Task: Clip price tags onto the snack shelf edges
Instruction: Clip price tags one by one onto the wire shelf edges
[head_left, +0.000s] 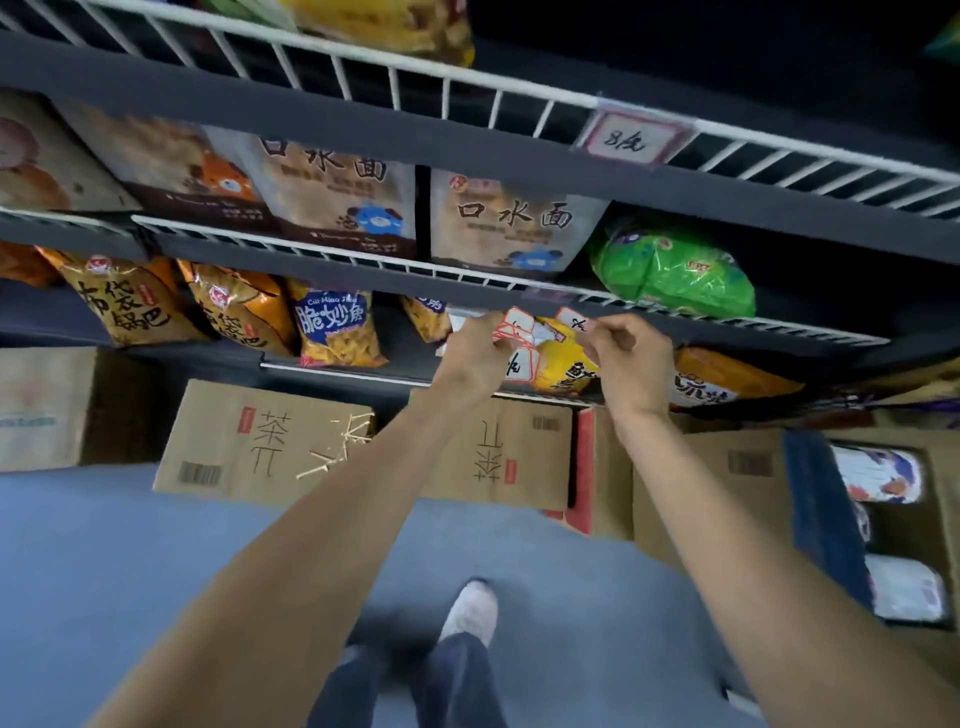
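My left hand (475, 353) grips a small bunch of red-bordered white price tags (519, 338) just below the white wire edge of the middle shelf (363, 260). Beside it, my right hand (631, 358) pinches a single price tag (574, 319) close under that same wire edge. One tag reading "8元" (631, 140) hangs clipped on the wire edge of the upper shelf (467, 83). Orange and yellow snack bags (332, 327) fill the lower shelf behind my hands.
Brown noodle packs (511, 223) and a green bag (675, 270) stand on the middle shelf. Cardboard boxes (249, 441) line the floor under the shelves, with an open box of goods (883, 478) at right. My foot (470, 613) stands on the blue-grey floor.
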